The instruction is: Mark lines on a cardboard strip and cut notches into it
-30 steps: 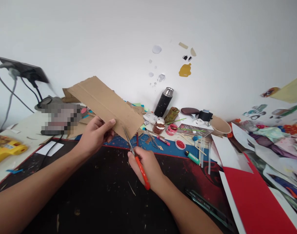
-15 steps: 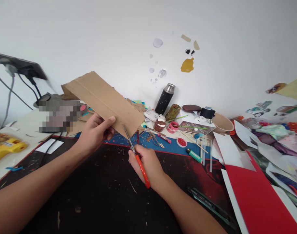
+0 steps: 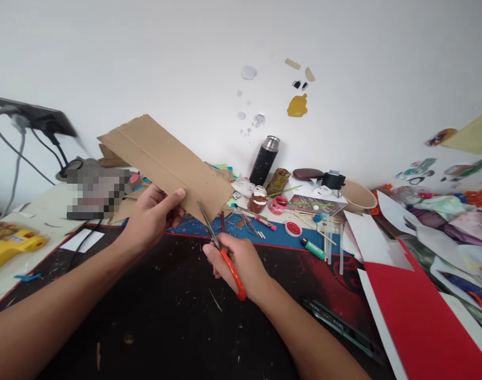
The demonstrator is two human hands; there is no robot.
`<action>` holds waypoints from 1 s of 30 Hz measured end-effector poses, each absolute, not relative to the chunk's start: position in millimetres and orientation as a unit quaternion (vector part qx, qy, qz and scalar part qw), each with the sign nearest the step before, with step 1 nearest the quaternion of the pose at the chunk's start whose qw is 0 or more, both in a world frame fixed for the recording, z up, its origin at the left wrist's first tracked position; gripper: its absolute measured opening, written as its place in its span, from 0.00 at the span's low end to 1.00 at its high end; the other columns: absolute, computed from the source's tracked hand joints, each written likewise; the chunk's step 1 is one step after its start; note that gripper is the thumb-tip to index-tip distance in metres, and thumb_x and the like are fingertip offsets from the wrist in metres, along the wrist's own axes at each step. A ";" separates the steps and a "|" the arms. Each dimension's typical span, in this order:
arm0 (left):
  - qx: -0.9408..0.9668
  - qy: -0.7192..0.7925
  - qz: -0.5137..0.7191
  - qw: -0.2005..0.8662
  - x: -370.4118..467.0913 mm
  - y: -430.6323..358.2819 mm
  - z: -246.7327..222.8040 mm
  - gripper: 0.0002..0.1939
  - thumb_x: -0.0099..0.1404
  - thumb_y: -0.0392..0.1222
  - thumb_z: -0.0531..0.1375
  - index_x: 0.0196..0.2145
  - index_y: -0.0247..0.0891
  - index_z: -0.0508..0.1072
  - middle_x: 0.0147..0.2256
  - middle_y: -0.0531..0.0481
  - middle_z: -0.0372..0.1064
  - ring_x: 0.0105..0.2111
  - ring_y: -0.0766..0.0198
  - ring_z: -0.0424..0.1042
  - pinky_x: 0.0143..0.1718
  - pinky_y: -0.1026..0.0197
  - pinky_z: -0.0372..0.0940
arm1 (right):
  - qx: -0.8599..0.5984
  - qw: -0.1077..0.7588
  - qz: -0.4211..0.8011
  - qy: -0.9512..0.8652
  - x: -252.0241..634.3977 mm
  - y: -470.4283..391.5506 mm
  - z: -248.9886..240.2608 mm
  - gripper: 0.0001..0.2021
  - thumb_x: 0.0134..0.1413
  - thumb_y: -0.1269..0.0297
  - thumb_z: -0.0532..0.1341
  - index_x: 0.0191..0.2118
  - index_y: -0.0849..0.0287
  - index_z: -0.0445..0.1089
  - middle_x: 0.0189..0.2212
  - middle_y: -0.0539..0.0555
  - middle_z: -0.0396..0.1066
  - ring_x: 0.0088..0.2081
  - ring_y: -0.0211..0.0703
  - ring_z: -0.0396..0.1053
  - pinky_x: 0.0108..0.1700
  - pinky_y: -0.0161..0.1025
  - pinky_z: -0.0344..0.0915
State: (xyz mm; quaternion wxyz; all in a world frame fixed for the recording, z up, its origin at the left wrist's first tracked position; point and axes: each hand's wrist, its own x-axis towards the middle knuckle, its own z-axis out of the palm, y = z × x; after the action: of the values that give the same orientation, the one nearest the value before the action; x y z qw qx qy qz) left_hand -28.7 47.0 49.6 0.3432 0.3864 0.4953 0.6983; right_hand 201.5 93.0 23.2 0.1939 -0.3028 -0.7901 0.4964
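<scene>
A flat rectangular piece of brown cardboard (image 3: 165, 158) is held up at a slant, clear of the black mat. My left hand (image 3: 156, 211) pinches its lower edge, thumb on the near face and fingers behind. In my right hand (image 3: 241, 266) is a pair of scissors (image 3: 230, 272) with orange-red handles. Their blades lie at the cardboard's lower edge, near its right end and just right of my left thumb. How far the blades are apart I cannot tell.
Cardboard scraps lie on the dark mat (image 3: 165, 322). Behind stand a black thermos (image 3: 264, 161), paint jars (image 3: 258, 199) and sticks. A yellow glue gun (image 3: 17, 245) lies left, a red sheet (image 3: 434, 311) right. A dark green cutter-like tool (image 3: 341, 327) rests by my right forearm.
The scissors and cardboard have barely moved against each other. My right hand's fingers have shifted slightly on the handles. The whole view has turned a little to the right.
</scene>
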 end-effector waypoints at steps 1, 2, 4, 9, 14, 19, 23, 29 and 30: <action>0.387 0.495 0.698 0.343 -28.9 46.9 49.7 0.21 0.64 0.56 0.78 0.34 0.43 0.74 0.21 0.56 0.70 0.15 0.69 0.62 0.15 0.65 0.53 | -0.298 0.195 0.499 -0.791 201.9 93.3 23.9 0.18 0.74 0.46 0.68 0.36 0.53 0.72 0.24 0.49 0.76 0.26 0.43 0.78 0.34 0.37 0.70; 0.388 0.494 0.698 0.344 -29.4 46.9 49.6 0.20 0.64 0.56 0.78 0.35 0.43 0.74 0.21 0.56 0.70 0.15 0.69 0.62 0.15 0.65 0.53 | -0.294 0.195 0.504 -0.789 202.1 93.7 24.4 0.18 0.74 0.45 0.68 0.37 0.54 0.74 0.25 0.49 0.78 0.28 0.43 0.80 0.35 0.37 0.71; 0.392 0.491 0.696 0.346 -30.9 47.3 48.8 0.21 0.64 0.56 0.77 0.34 0.42 0.74 0.21 0.57 0.69 0.15 0.69 0.62 0.15 0.65 0.52 | -0.289 0.195 0.524 -0.777 201.9 94.6 24.0 0.19 0.73 0.43 0.69 0.39 0.54 0.75 0.26 0.49 0.80 0.30 0.45 0.83 0.36 0.37 0.73; 0.404 0.502 0.685 0.340 -35.8 49.1 46.9 0.23 0.64 0.60 0.77 0.34 0.41 0.73 0.20 0.57 0.69 0.14 0.71 0.61 0.14 0.67 0.52 | -0.291 0.185 0.571 -0.745 200.0 97.0 16.3 0.24 0.65 0.37 0.76 0.43 0.55 0.79 0.28 0.49 0.80 0.34 0.49 0.87 0.37 0.38 0.76; 0.407 0.508 0.680 0.338 -37.5 48.4 47.8 0.26 0.63 0.63 0.78 0.34 0.40 0.74 0.20 0.58 0.70 0.14 0.71 0.62 0.15 0.68 0.54 | -0.303 0.165 0.572 -0.745 200.9 98.9 10.5 0.27 0.62 0.35 0.78 0.49 0.54 0.81 0.31 0.50 0.81 0.37 0.51 0.85 0.41 0.41 0.78; 0.409 0.507 0.680 0.336 -36.8 47.3 49.6 0.27 0.62 0.63 0.79 0.36 0.40 0.73 0.20 0.59 0.70 0.13 0.71 0.62 0.15 0.68 0.52 | -0.293 0.148 0.590 -0.738 201.7 99.8 14.3 0.27 0.64 0.36 0.77 0.53 0.55 0.82 0.33 0.51 0.81 0.37 0.52 0.84 0.40 0.41 0.76; 0.413 0.505 0.681 0.332 -36.2 46.7 50.7 0.27 0.64 0.63 0.78 0.37 0.41 0.72 0.20 0.59 0.71 0.14 0.71 0.62 0.15 0.67 0.52 | -0.293 0.141 0.588 -0.741 201.7 100.2 19.2 0.29 0.62 0.37 0.79 0.55 0.56 0.82 0.31 0.50 0.80 0.37 0.51 0.83 0.39 0.40 0.74; 0.423 0.498 0.679 0.333 -33.9 46.6 53.5 0.25 0.66 0.61 0.77 0.37 0.41 0.71 0.19 0.60 0.68 0.13 0.71 0.61 0.15 0.68 0.52 | -0.287 0.144 0.593 -0.738 202.0 98.5 18.7 0.29 0.62 0.36 0.78 0.54 0.57 0.81 0.32 0.51 0.80 0.36 0.49 0.83 0.39 0.39 0.74; 0.425 0.498 0.678 0.334 -33.7 46.5 54.0 0.25 0.66 0.61 0.77 0.36 0.41 0.72 0.20 0.60 0.69 0.13 0.71 0.61 0.15 0.68 0.52 | -0.284 0.151 0.603 -0.730 201.4 97.9 16.5 0.29 0.62 0.36 0.78 0.52 0.57 0.81 0.32 0.51 0.80 0.36 0.49 0.83 0.39 0.39 0.75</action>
State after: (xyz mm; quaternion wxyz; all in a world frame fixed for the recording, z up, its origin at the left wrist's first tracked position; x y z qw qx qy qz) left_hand -33.7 46.5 54.0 0.3339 0.4254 0.4984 0.6776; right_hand 201.4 97.9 16.5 0.1505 -0.2840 -0.7302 0.6029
